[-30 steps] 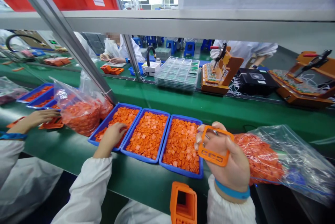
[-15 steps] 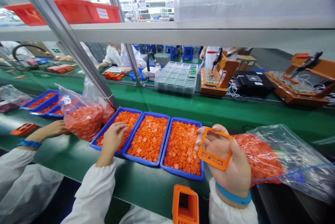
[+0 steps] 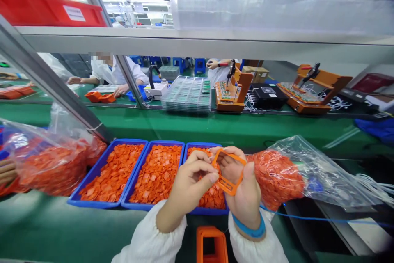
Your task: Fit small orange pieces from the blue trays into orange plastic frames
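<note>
My right hand (image 3: 243, 189) grips an orange rubber frame (image 3: 229, 172) with a square opening, held upright over the rightmost blue tray (image 3: 197, 210). My left hand (image 3: 192, 179) has its fingers pinched against the frame's left side; whether a small orange piece is between them I cannot make out. Three blue trays stand side by side below, all filled with small orange square pieces (image 3: 156, 172). An orange box-shaped holder (image 3: 211, 243) stands at the near table edge, below my wrists.
A clear bag of orange pieces (image 3: 292, 172) lies right of the trays, another bag (image 3: 46, 160) to the left beside a co-worker's fingers (image 3: 6, 171). A slanted metal post (image 3: 55, 82), orange jigs (image 3: 232, 90), a stack of clear trays (image 3: 187, 94) and seated co-workers are across the green belt.
My left hand left the leftmost tray and came up to the orange frame in my right hand. The view shifted right, so the neighbour's arms mostly left the picture.
</note>
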`<act>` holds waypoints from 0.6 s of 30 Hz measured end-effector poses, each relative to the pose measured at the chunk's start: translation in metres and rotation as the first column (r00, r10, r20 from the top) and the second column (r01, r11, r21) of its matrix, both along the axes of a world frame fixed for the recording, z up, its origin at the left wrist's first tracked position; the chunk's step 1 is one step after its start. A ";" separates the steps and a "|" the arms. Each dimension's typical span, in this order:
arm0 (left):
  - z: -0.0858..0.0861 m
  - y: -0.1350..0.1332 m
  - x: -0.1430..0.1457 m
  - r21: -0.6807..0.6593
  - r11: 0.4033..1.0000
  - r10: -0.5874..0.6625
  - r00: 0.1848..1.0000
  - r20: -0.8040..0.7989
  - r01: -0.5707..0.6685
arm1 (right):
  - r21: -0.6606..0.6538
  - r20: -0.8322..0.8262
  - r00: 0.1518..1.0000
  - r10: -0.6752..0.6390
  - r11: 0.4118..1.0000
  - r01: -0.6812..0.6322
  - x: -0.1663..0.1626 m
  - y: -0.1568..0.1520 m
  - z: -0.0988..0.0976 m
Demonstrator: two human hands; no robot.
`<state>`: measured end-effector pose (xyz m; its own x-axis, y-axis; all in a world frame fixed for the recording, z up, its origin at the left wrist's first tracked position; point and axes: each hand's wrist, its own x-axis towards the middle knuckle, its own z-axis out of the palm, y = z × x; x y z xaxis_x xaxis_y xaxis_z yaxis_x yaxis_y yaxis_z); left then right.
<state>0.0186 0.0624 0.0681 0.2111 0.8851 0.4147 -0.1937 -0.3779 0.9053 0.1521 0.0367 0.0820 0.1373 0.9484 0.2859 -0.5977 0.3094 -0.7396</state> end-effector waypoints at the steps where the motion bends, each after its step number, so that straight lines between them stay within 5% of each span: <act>1: -0.001 0.001 0.002 -0.011 1.000 -0.011 1.000 -0.002 0.011 | 0.009 0.000 1.000 -0.010 1.000 0.010 0.000 0.000 0.000; 18: -0.001 -0.005 0.002 -0.201 0.960 -0.184 0.981 0.067 0.194 | -0.011 0.092 0.992 -0.084 0.996 0.086 0.007 -0.006 -0.008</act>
